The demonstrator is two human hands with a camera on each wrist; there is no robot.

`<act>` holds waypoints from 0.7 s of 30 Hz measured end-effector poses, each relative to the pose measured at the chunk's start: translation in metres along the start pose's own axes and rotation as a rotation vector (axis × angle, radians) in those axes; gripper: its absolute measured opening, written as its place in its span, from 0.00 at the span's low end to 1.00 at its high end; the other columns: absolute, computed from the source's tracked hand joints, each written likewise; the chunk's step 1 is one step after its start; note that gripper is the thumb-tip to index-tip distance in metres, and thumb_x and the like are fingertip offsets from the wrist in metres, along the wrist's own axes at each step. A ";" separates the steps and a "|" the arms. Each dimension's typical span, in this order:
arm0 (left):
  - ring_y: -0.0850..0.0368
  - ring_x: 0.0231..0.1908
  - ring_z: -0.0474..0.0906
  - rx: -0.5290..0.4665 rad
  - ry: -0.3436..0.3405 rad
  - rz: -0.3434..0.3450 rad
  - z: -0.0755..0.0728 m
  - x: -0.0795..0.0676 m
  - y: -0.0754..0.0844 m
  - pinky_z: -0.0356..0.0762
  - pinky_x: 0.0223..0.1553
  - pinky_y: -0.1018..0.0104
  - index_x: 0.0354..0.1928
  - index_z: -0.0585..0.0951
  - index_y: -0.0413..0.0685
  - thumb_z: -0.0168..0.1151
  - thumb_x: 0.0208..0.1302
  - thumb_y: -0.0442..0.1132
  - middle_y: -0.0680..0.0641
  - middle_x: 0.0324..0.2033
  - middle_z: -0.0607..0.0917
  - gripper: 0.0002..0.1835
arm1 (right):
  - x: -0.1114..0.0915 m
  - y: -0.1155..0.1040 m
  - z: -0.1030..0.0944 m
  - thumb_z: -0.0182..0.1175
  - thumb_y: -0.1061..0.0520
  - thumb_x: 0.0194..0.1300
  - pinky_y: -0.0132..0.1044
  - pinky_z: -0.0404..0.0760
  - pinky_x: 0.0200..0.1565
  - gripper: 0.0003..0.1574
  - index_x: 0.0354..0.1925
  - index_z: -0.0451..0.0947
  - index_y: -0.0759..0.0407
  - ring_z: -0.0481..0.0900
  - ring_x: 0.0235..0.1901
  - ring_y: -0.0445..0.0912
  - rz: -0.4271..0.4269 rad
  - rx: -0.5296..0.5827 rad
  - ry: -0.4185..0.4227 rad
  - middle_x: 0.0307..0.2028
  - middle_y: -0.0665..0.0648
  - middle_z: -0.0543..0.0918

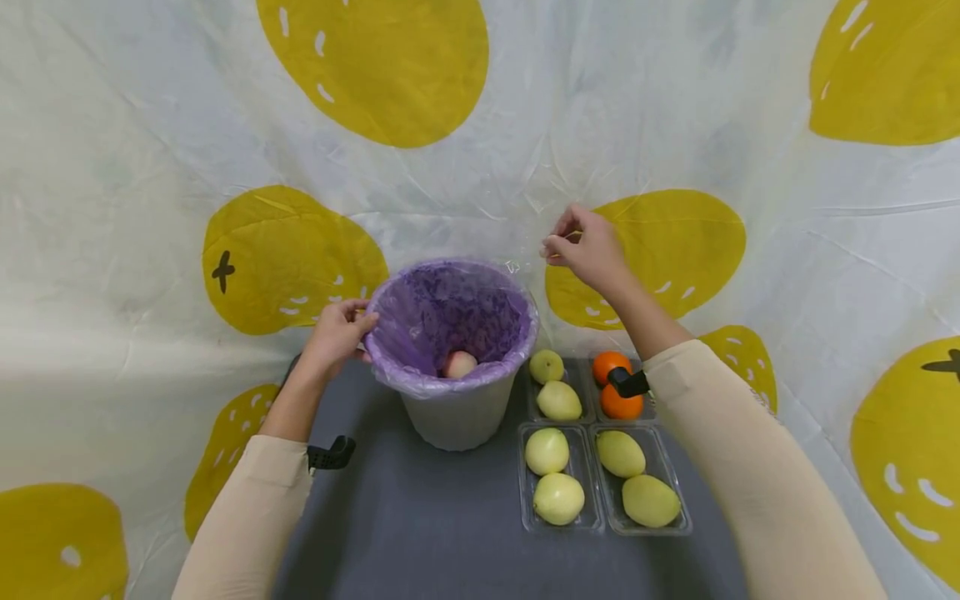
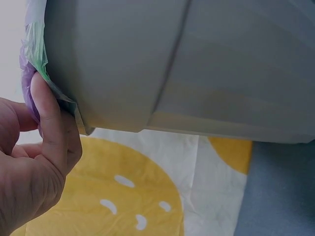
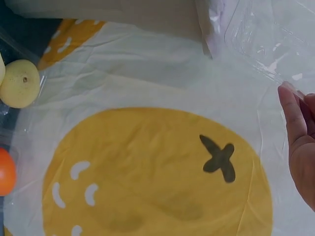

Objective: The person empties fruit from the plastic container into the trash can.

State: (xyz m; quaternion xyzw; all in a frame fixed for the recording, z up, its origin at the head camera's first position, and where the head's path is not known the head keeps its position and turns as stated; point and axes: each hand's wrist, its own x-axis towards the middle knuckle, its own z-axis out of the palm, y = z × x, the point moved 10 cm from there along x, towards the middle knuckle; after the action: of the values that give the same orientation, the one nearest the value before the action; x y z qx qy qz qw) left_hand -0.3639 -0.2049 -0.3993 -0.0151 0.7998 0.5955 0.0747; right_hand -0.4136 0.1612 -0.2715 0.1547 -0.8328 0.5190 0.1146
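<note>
A pale plastic bin (image 1: 459, 421) stands on the dark table, lined with a purple bag (image 1: 412, 383) folded over its rim. Inside lies a pinkish-white round fruit (image 1: 459, 364), partly hidden by the liner. My left hand (image 1: 337, 337) pinches the bin's left rim through the bag; in the left wrist view its fingers (image 2: 49, 110) curl beneath the lip. To the right, above the bin, my right hand (image 1: 588, 246) pinches the edge of a clear plastic container (image 3: 270, 49). That container hardly shows in the head view, apart from a few glints.
Several clear trays (image 1: 525, 517) sit right of the bin. They hold yellow-green fruits (image 1: 558, 498) and two oranges (image 1: 621, 402), partly covered by the right wrist's black mount (image 1: 628, 382). A pale curtain (image 1: 480, 183) with yellow fruit prints hangs behind the table (image 1: 435, 533).
</note>
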 end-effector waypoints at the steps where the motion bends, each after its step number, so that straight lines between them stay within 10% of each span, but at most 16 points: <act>1: 0.60 0.29 0.77 0.001 -0.001 0.001 0.000 0.000 0.000 0.86 0.23 0.67 0.78 0.62 0.37 0.55 0.80 0.42 0.45 0.40 0.70 0.31 | -0.001 0.001 -0.004 0.63 0.65 0.71 0.27 0.88 0.35 0.09 0.39 0.71 0.67 0.87 0.32 0.43 0.001 0.027 0.009 0.38 0.62 0.81; 21: 0.60 0.30 0.77 -0.001 -0.011 0.014 0.001 -0.001 0.001 0.86 0.23 0.67 0.77 0.62 0.37 0.55 0.80 0.42 0.45 0.40 0.70 0.31 | -0.052 0.051 -0.065 0.63 0.65 0.71 0.33 0.90 0.37 0.11 0.43 0.70 0.70 0.90 0.33 0.43 0.094 0.294 0.102 0.36 0.57 0.83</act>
State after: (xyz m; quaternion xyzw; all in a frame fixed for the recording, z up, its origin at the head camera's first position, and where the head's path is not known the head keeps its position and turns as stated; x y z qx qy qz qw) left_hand -0.3633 -0.2036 -0.3988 -0.0063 0.7990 0.5966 0.0747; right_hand -0.3831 0.2479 -0.3038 0.1040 -0.7473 0.6473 0.1083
